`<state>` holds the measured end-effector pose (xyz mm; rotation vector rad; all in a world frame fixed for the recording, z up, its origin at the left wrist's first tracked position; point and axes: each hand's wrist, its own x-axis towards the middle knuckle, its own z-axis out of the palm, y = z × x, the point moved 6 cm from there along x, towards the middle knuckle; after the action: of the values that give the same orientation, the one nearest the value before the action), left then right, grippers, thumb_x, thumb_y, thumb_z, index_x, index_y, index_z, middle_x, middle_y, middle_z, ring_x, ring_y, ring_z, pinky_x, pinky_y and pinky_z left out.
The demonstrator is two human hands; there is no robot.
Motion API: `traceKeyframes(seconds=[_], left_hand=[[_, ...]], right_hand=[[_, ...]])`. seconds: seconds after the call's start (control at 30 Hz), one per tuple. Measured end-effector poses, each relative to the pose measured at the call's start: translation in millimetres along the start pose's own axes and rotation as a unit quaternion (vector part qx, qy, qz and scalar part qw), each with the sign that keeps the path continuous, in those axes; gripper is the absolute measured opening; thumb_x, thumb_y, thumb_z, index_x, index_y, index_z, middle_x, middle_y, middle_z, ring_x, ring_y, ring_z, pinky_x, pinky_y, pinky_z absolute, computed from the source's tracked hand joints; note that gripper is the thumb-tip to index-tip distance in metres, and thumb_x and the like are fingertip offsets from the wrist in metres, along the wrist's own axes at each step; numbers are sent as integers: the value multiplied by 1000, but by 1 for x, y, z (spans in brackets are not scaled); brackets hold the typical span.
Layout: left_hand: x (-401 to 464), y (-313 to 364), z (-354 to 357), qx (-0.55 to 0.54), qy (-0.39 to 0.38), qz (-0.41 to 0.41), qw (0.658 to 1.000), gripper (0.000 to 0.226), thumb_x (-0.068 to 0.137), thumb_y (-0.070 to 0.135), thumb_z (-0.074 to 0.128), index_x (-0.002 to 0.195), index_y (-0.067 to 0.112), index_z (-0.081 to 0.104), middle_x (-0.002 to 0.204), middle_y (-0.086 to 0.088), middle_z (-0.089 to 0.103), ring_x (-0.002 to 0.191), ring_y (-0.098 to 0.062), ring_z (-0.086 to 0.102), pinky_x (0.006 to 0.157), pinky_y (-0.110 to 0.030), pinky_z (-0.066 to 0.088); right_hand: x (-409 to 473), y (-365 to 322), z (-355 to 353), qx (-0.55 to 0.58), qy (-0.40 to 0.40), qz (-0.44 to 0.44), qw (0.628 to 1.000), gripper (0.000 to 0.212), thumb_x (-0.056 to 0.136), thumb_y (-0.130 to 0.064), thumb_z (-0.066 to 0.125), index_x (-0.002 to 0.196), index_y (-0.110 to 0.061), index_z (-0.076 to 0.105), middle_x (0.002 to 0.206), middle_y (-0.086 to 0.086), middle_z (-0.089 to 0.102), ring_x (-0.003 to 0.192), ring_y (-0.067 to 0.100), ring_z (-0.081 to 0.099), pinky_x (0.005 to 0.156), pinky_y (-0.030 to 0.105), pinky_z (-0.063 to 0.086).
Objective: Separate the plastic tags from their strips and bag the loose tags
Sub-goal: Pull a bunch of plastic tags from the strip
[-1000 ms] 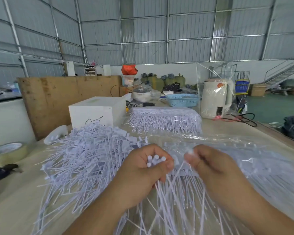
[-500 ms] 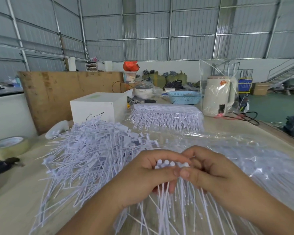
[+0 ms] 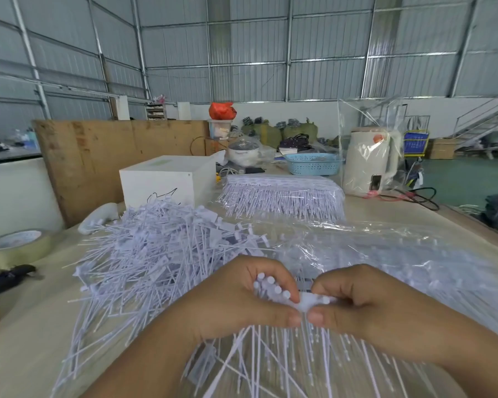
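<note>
My left hand [image 3: 236, 300] and right hand [image 3: 365, 305] meet low over the beige worktop [image 3: 20, 354], thumbs almost touching, both clamped on one white plastic strip of tags [image 3: 308, 301]. My left fingers are curled around a small bunch of round tag heads [image 3: 270, 285] that stick up from my fist, while my right fingers pinch the strip's other end; the thin white tails [image 3: 285, 357] hang down below both hands. To my left lies a loose heap of white plastic tags [image 3: 156, 254], spread across the worktop. Under and beyond my right hand lies a clear plastic bag [image 3: 400, 254] with more white tags inside. Further back sits a neat stack of unseparated tag strips [image 3: 282, 193], beside a white box [image 3: 167, 179].
</note>
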<state>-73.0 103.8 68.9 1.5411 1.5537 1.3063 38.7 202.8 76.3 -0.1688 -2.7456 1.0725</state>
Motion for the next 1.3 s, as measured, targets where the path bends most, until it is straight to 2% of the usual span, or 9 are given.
traceKeyframes(seconds=[0.1, 0.23, 0.37, 0.53, 0.73, 0.93, 1.1, 1.2, 1.3], left_hand=[[2, 2, -2, -25, 62, 23, 997, 20, 70, 10, 80, 69, 28, 71, 67, 14, 63, 64, 1, 57, 62, -12, 44], [4, 5, -6, -73, 143, 44, 986, 21, 65, 10, 85, 62, 26, 70, 61, 11, 62, 59, -1, 57, 58, -13, 45], [1, 7, -12, -108, 234, 41, 965, 16, 57, 23, 84, 59, 24, 69, 59, 7, 63, 49, -2, 55, 48, -14, 43], [2, 11, -6, -78, 155, 42, 984, 18, 63, 15, 87, 66, 24, 71, 64, 10, 63, 58, -1, 56, 56, -12, 45], [2, 6, 8, -66, 24, 5, 998, 35, 73, 7, 75, 101, 29, 74, 107, -4, 73, 99, -18, 68, 84, -29, 54], [-1, 4, 12, -33, -54, -37, 997, 42, 76, -5, 65, 100, 27, 75, 111, -1, 72, 97, -10, 66, 84, -23, 51], [1, 4, 14, -14, -43, -31, 998, 33, 75, 2, 66, 88, 30, 74, 94, -5, 69, 79, -11, 59, 69, -21, 48], [2, 2, 9, -2, 2, -18, 1000, 26, 75, 5, 66, 78, 30, 69, 75, 10, 61, 68, -4, 53, 64, -17, 42], [2, 1, 3, 10, 41, -13, 999, 19, 71, 9, 69, 74, 28, 69, 66, 16, 56, 60, 0, 49, 58, -14, 40]], right_hand=[[0, -3, -5, 39, 54, 1, 998, 26, 78, -47, 67, 66, -25, 60, 51, -11, 39, 48, 5, 34, 48, 19, 26], [1, -6, -8, 64, 176, -12, 982, 47, 66, -60, 58, 70, -13, 59, 51, -9, 36, 48, 7, 31, 46, 21, 25], [-7, -2, -31, 82, 334, -29, 938, 47, 72, -54, 55, 65, -8, 50, 49, -10, 33, 46, 5, 30, 44, 17, 27], [-4, -7, -20, 144, 190, -76, 968, 27, 73, -56, 68, 90, -35, 63, 54, -9, 42, 48, 5, 37, 49, 15, 31], [5, 2, 4, 104, 91, -68, 988, 60, 66, -57, 72, 119, -58, 43, 86, 2, 58, 84, 20, 65, 82, 43, 51], [5, -1, 9, 72, 60, -67, 993, 69, 62, -54, 74, 120, -63, 37, 77, -10, 54, 71, 2, 59, 69, 17, 41], [3, -4, 7, 39, 68, -64, 995, 56, 66, -54, 74, 116, -53, 49, 72, -8, 57, 63, 2, 57, 62, 19, 43], [-1, -1, -4, -87, 97, -39, 991, 46, 68, -73, 61, 97, -38, 62, 64, -9, 56, 54, 4, 49, 53, 20, 35], [-2, 2, -9, -103, 77, -22, 991, 39, 80, -61, 64, 83, -22, 65, 61, -2, 51, 53, 5, 44, 53, 23, 32]])
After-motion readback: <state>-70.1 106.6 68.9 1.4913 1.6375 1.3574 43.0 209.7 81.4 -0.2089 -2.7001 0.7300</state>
